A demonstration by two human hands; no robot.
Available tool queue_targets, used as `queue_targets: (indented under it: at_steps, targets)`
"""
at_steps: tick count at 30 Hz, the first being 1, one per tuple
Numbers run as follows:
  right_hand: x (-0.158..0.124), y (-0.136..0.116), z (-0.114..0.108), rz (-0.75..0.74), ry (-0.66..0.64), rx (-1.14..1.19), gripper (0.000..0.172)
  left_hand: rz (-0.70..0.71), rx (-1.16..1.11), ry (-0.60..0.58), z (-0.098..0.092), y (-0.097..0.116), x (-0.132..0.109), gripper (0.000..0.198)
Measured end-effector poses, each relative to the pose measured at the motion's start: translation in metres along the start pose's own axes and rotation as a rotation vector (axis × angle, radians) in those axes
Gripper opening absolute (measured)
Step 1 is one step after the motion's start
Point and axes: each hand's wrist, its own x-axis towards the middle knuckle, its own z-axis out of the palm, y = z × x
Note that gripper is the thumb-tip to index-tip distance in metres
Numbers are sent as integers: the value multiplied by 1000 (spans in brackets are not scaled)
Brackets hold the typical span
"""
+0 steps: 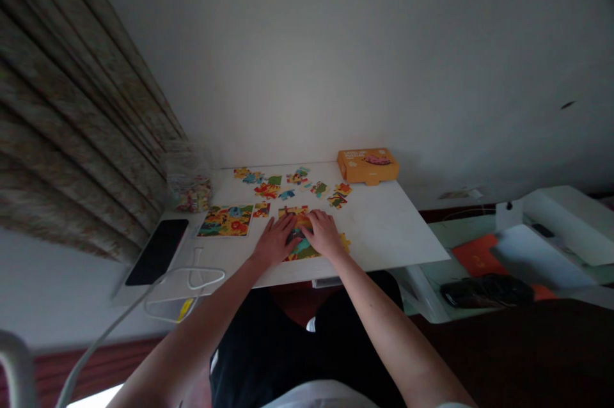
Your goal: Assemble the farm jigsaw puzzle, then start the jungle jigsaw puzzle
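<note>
Both hands rest on a partly joined colourful puzzle near the front edge of the white table. My left hand lies over its left side, fingers spread, thumb pointing inward. Over its upper right part is my right hand, fingers apart and laid flat. Loose puzzle pieces are scattered behind the hands, and a yellow piece sits beside my right wrist. To the left lies a picture card with colourful animals. The hands cover much of the puzzle.
An orange puzzle box stands at the back right. A clear bag of pieces, a black phone and a white cable are at the left. Right of the table, a lower glass surface holds a white box and a black item.
</note>
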Motion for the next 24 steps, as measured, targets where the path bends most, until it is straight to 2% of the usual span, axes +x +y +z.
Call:
queue_targets:
  at_steps: [9, 16, 19, 24]
  targets:
    - [-1, -7, 2, -25, -43, -86, 28, 6, 31, -18, -5, 1, -1, 54]
    - [-1, -36, 9, -32, -51, -77, 28, -32, 83, 21, -9, -7, -23, 51]
    - [1, -46, 13, -20, -48, -57, 24, -77, 113, 39, -12, -6, -25, 49]
    - [6, -40, 19, 39, -35, 87, 19, -23, 81, 52, -15, -6, -21, 51]
